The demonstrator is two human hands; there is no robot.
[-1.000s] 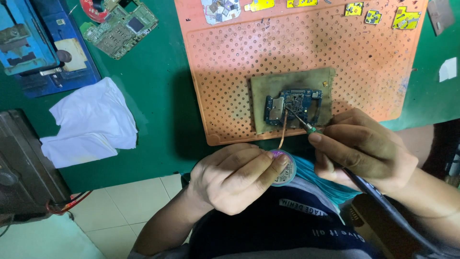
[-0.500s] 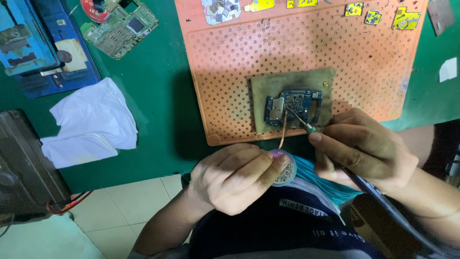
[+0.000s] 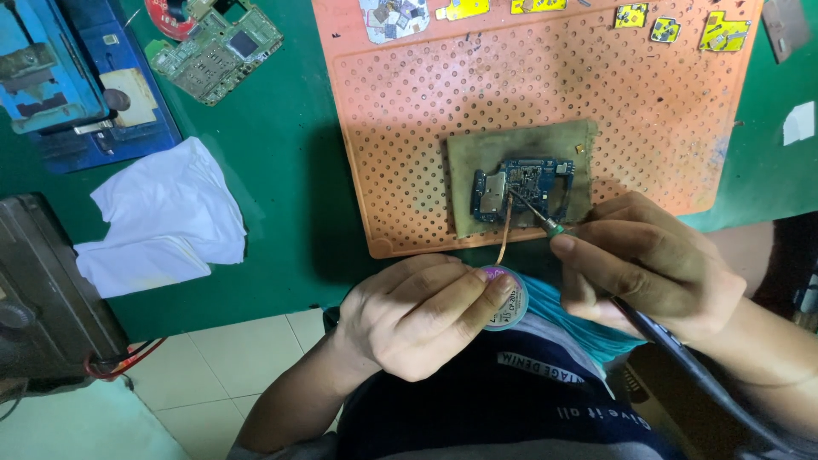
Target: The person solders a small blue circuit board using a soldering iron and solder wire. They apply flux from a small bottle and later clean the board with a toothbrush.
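1. At the far left I see a dark box (image 3: 38, 290) at the table's edge, with a blue fixture (image 3: 60, 81) above it on the green mat (image 3: 281, 170).
2. Next comes a crumpled white cloth (image 3: 166, 217), and above it a loose green circuit board (image 3: 217, 47) lies near the top edge.
3. My left hand (image 3: 422, 315) sits at the table's near edge, fingers closed around a small round spool of copper braid (image 3: 504, 300). The braid's loose end (image 3: 504, 230) runs up from the spool onto the board.
4. The orange perforated mat (image 3: 545, 94) fills the centre. On it lies an olive pad (image 3: 464, 162), and on that pad rests the small blue circuit board (image 3: 521, 187), just above both hands.
5. My right hand (image 3: 648, 264) is wrapped tight round a soldering iron (image 3: 545, 223) in a pen grip; its tip touches the blue board right beside the braid's end.
6. Its dark cable (image 3: 707, 383) trails off toward the lower right.
7. Yellow component pieces (image 3: 722, 32) sit along the orange mat's top right edge.
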